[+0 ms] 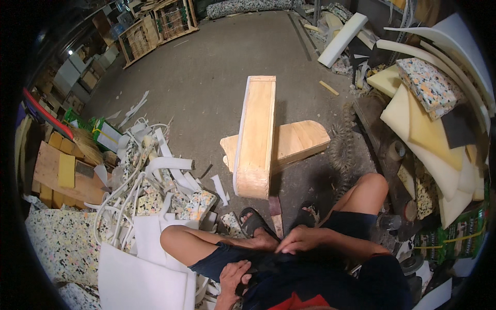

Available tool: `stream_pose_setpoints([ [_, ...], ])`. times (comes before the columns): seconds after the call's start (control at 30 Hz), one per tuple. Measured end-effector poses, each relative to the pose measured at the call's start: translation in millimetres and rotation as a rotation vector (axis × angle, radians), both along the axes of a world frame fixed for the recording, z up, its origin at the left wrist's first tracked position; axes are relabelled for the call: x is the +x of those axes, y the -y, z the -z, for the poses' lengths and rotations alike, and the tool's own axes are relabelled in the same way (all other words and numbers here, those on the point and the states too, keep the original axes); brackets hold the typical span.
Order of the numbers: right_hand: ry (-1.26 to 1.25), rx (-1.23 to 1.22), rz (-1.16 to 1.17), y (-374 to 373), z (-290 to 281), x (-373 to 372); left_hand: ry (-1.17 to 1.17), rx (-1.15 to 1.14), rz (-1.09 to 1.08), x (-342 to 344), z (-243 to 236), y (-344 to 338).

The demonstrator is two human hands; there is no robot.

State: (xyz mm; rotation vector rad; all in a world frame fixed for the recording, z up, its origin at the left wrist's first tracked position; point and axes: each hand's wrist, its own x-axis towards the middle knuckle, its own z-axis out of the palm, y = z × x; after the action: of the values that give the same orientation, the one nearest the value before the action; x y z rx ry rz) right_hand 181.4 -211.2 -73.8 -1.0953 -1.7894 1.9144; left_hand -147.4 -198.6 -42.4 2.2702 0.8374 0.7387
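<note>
My left hand (235, 277) is at my lap with its fingers curled in; a dark patch shows by the palm, and I cannot make out what it is. Over my dark shorts, my right hand (300, 239) has its fingers drawn together, pointing left; anything in them is hidden. In front of my feet a long box-like wooden frame (257, 121) with one rounded end lies across a second wooden frame (302, 138). A thin white strip (239, 139) runs along the upper frame's left edge. Between my sandals is a flat brown and tan strip (276, 213), touched by neither hand.
White foam offcuts (168, 164) and speckled foam (70, 245) pile up at the left, beside a white foam sheet (139, 279). Yellowish foam sheets (413, 134) stack at the right. A coiled hose (341, 144) lies on the floor; slatted wooden frames (157, 31) stand far left.
</note>
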Motion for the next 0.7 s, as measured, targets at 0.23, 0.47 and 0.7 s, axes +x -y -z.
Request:
stream_pose_setpoints([
  [0.23,0.196,-0.139,-0.048,51.4,-2.5,58.1,-0.271,-0.571,-0.211,-37.5,-9.4,20.6],
  [0.47,0.319,-0.072,-0.165,49.9,-22.2,66.4,0.074,-1.289,-0.453,-15.5,-25.0,10.0],
  [0.7,-0.333,-0.141,0.124,25.0,-27.7,67.3,0.905,-1.582,-0.386,15.6,11.6,8.7],
])
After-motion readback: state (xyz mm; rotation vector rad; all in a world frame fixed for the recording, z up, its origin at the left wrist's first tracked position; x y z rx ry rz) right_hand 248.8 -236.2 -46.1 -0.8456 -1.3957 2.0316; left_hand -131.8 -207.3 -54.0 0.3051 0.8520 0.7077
